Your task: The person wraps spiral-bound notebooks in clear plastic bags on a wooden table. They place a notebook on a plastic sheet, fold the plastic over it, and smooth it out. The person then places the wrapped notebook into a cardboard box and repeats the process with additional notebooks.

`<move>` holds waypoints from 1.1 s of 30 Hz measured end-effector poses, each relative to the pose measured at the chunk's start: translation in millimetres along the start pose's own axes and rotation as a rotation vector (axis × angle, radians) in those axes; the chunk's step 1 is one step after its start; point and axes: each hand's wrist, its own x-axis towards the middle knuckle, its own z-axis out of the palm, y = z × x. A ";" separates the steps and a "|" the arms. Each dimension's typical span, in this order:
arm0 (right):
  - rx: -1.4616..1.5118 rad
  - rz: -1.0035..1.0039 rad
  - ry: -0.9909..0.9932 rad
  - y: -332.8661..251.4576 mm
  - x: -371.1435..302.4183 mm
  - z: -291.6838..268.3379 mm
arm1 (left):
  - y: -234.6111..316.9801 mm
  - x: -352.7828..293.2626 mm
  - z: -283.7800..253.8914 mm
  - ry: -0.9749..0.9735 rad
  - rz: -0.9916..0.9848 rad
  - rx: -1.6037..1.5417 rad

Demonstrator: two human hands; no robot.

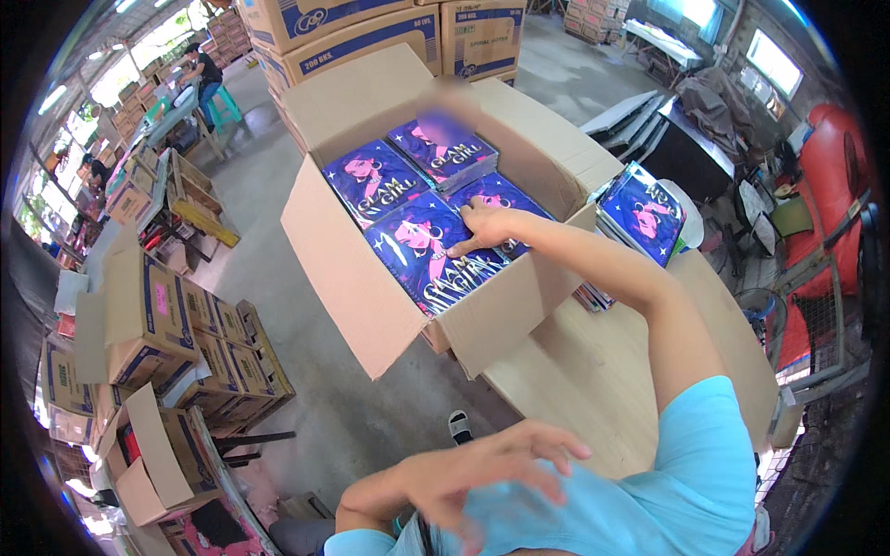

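The glossy purple books [422,243] lie flat in stacks inside the open cardboard box [343,278], filling its floor in a rough two-by-two layout, covers up. They look like thin, stiff-covered notebooks bundled in shiny wrap: probably light singly but weighty as a stack, slick on top, and best taken by the edges or from under a corner rather than by the smooth cover. The right hand [482,227] reaches into the box from its right wall, palm down, fingers [461,246] spread and pressing flat on the covers where the near stack meets the right-hand stack; it grips nothing, only rests on top. The left hand [487,468] hangs well below the box, close to the person's light blue shirt [686,482], fingers loosely splayed and empty, blurred as if moving. The box sits at the left edge of a pale wooden surface [593,380], its near flap hanging over the concrete floor [306,371]. To the right of the box, on the same surface, a further stack of the same purple books [640,213] leans beside the box's right wall. Left of the box stand piles of other cartons [158,324], some open, and behind it larger sealed cartons [371,28] are stacked.
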 end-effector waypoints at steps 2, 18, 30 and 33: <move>-0.046 -0.041 0.163 -1.1 -12.4 9.8 | -13.7 8.3 -21.4 0.051 -0.177 0.092; 1.716 0.860 1.202 175.2 -210.0 61.3 | -286.3 275.3 -284.3 0.484 -0.794 0.593; 1.988 0.721 1.419 196.1 -234.7 119.4 | -273.4 170.0 -70.1 0.900 0.079 0.751; 1.856 0.857 1.459 243.1 -240.8 184.1 | -348.4 71.3 -51.2 0.928 -0.484 0.650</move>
